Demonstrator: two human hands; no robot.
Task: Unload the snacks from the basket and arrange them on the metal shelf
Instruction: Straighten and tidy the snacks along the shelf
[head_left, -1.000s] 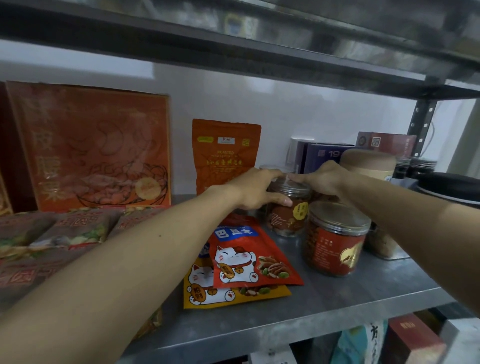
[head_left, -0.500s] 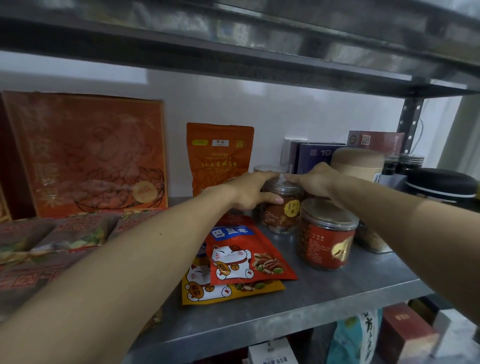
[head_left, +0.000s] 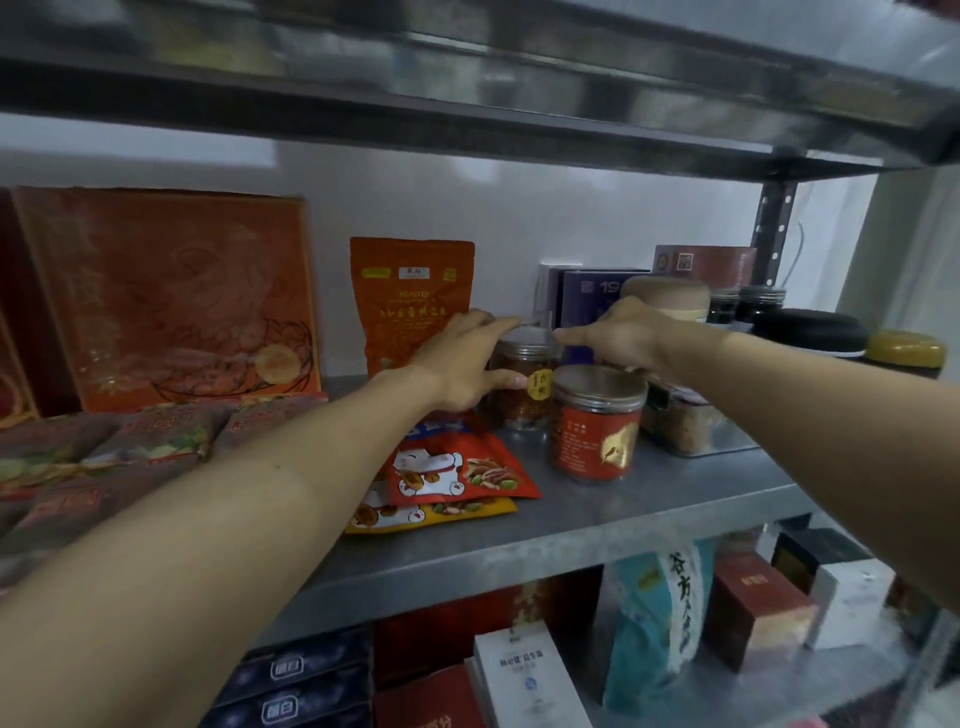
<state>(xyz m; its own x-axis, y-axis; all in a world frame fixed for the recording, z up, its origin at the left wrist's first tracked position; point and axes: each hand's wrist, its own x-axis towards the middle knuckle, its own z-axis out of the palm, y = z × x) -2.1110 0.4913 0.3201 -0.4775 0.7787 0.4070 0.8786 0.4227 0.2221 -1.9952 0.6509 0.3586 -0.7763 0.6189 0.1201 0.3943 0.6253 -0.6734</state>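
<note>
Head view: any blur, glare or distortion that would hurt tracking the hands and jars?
Head view, top: upper shelf streaked with glare and smeared. Head view, centre: left hand, right hand and clear jar reasonably sharp, label text unreadable. Head view, edges: wide-angle bends the shelf lines; brown packs at left soft.

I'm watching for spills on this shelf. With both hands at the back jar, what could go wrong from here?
1. The right hand reaches the clear jar just over the red-labelled jar; drawing the arm back low could knock it toward the shelf edge.
2. The left hand sits right by the upright orange pouch; a sideways move might topple it.
3. The cat pouches lie by the clear jar's base; slid onto them, it could tilt.
</note>
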